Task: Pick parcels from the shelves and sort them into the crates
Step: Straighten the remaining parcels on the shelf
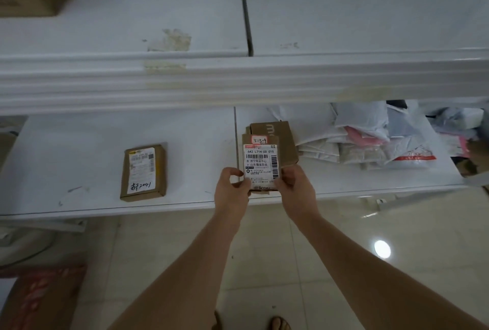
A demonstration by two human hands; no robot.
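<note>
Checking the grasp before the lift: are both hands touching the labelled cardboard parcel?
Touching. The head view shows left hand and right hand pinching the parcel at its near corners.

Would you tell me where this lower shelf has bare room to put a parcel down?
Bare room lies between the small taped box and the held parcel, and left of that box. Right of the parcel, the plastic mailers crowd the lower shelf.

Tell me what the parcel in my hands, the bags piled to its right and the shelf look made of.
Parcel: brown matte cardboard, likely, with a white paper label.
Bags: thin plastic film, judging by the sheen and wrinkles.
Shelf: smooth white surface, probably painted metal or laminate; the picture leaves it open.
</note>
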